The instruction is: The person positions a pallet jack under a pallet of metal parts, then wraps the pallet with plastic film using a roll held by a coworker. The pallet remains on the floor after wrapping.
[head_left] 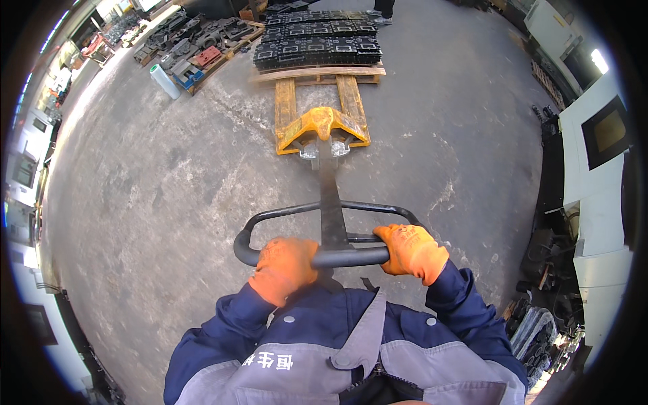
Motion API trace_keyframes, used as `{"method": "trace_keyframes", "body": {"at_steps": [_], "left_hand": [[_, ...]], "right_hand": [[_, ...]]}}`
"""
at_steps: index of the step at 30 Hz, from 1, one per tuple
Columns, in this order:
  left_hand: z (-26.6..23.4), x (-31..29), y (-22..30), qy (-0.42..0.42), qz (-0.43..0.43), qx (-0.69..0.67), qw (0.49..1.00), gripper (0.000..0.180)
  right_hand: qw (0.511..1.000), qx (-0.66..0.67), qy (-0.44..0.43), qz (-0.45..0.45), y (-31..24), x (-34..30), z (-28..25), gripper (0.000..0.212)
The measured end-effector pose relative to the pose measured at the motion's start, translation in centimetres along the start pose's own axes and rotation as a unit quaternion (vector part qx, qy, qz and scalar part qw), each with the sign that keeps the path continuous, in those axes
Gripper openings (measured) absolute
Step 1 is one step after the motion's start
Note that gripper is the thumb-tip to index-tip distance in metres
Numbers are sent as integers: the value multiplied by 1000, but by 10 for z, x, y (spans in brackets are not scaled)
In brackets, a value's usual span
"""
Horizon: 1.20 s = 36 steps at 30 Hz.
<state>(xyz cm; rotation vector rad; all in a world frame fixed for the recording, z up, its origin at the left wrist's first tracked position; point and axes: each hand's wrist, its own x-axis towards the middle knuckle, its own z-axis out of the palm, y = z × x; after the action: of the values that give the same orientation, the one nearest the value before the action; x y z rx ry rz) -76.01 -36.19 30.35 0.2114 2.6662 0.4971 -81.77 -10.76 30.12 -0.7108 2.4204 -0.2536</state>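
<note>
Both my hands wear orange gloves and grip the black loop handle [354,257] of a yellow pallet jack [324,125]. My left hand [283,266] is closed round the handle's near bar on the left. At the right end of the loop, my right hand [412,251] is wrapped round the bar. From the handle a dark shaft [329,196] runs forward to the jack's body. Its two forks reach under a wooden pallet [324,73] stacked with black, block-like metal parts [317,47]. The fork tips are hidden beneath the load.
At the far left, another pallet [229,55] holds assorted metal parts, with a pale roll [164,82] standing beside it. Another person's leg and shoe [383,19] show past the load. White machines [601,175] line the right side, more stand left. Grey worn floor [169,202] lies between.
</note>
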Motion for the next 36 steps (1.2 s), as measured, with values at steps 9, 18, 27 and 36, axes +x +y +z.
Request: {"method": "trace_keyframes", "body": {"at_steps": [9, 18, 27, 36], "left_hand": [[31, -5, -9, 64, 12, 44, 997, 16], [106, -47, -24, 28, -32, 71, 997, 14], [39, -33, -25, -37, 8, 56, 998, 14], [-54, 7, -14, 22, 52, 62, 996, 17]], "right_hand": [[999, -7, 34, -4, 6, 1, 31, 44], [994, -63, 82, 43, -26, -22, 132, 37], [1000, -28, -12, 5, -30, -22, 64, 60], [992, -19, 110, -57, -21, 0, -40, 54]]}}
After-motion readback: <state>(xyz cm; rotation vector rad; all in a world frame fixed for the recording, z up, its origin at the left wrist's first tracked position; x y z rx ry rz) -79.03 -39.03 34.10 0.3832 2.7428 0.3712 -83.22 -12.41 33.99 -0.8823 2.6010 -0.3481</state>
